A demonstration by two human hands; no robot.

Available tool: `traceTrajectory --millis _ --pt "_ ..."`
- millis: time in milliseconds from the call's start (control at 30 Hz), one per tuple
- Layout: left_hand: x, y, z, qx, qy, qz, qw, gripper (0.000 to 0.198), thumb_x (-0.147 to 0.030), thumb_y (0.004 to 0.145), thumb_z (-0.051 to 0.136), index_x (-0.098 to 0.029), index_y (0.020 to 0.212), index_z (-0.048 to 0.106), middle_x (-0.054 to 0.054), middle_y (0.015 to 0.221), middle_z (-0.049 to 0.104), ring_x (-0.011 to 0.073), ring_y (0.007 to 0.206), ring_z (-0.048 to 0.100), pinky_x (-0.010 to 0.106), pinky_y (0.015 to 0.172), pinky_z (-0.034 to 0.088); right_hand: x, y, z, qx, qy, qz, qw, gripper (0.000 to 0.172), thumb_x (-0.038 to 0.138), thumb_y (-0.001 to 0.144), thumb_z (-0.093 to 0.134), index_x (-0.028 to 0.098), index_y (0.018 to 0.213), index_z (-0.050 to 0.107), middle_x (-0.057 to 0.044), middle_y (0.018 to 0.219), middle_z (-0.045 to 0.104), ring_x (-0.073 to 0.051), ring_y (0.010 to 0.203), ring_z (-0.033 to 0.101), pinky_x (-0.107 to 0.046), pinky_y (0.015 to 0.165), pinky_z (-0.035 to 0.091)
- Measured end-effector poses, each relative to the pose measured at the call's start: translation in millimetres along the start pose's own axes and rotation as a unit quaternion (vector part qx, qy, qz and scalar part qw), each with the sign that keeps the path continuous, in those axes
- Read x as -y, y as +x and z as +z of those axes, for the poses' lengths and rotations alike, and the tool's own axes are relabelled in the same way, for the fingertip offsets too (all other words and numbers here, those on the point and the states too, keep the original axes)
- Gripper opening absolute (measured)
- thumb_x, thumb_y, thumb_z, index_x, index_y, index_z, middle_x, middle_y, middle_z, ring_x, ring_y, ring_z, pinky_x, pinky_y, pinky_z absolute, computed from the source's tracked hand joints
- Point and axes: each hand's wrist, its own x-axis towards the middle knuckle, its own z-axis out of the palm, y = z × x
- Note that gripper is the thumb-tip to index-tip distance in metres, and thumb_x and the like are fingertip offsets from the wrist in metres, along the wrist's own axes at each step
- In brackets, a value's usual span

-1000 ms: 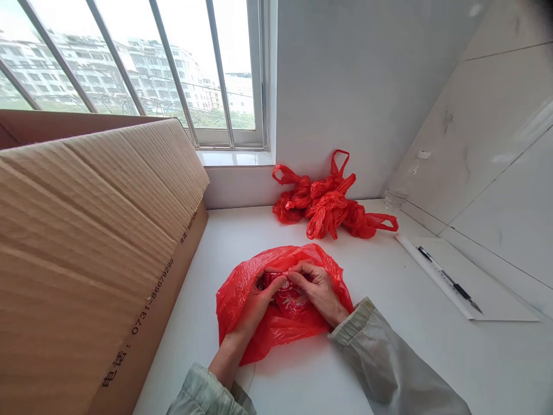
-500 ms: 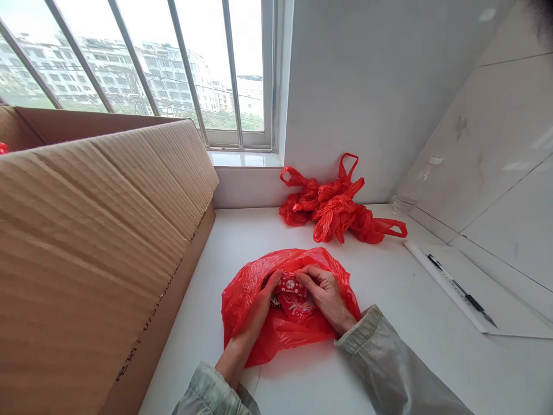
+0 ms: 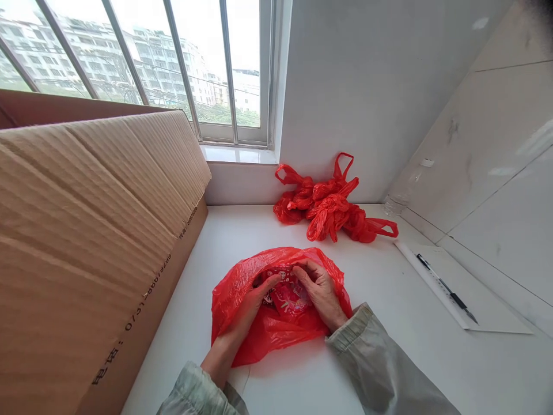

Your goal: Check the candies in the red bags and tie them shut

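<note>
A red plastic bag (image 3: 276, 340) lies open on the white table, with small red printed packets (image 3: 291, 300) inside its mouth. My left hand (image 3: 253, 302) reaches into the bag from the left, its thumb pressed on a red packet with white patterns (image 3: 283, 273). On the right, my right hand (image 3: 318, 293) holds the other end of that same packet between thumb and fingers. The fingertips of my left hand are partly hidden behind the packet and the bag's folds.
A large cardboard box (image 3: 86, 219) fills the left side. Knotted red bags (image 3: 330, 207) lie by the wall, near a clear bottle (image 3: 400, 196). A pen (image 3: 447, 288) rests on a white pad (image 3: 488, 305) at the right.
The view has shifted slightly, so most things sit a little further left. The patterned packet sits lower in the bag mouth and my left thumb now covers more of it.
</note>
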Motion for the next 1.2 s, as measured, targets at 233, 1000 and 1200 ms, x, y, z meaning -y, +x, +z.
traceTrajectory --millis 233,1000,1200 --pt "-3 -2 -0.1 0.012 -0.041 -0.066 0.997 0.040 -0.049 0.067 0.082 -0.017 0.089 0.076 0.008 0.095 0.078 0.0277 0.089 0.072 0.039 0.087 0.056 -2 3 -2 0.043 -0.049 -0.016 0.998 0.039 0.049 0.079 0.066 0.021 0.061 0.046 0.004 0.062 0.044 -0.012 0.060 0.039 -0.025 0.058 0.036" --pt "-6 -6 -1.9 -0.196 0.157 -0.011 0.968 0.031 -0.055 0.072 0.074 -0.024 0.074 0.071 0.004 0.081 0.077 0.0312 0.084 0.071 0.044 0.091 0.052 -8 4 -5 -0.032 -0.186 -0.058 0.980 0.034 0.018 0.078 0.053 0.025 0.107 0.067 -0.004 0.114 0.072 -0.022 0.109 0.065 -0.039 0.100 0.049" --pt "-16 -6 1.4 -0.159 0.171 0.020 0.972 0.032 -0.056 0.081 0.063 -0.025 0.075 0.071 0.002 0.080 0.076 0.0285 0.083 0.070 0.041 0.099 0.048 -3 3 -2 0.018 -0.251 -0.091 0.964 0.046 0.006 0.068 0.050 0.023 0.105 0.070 -0.005 0.114 0.071 -0.022 0.111 0.063 -0.039 0.103 0.047"
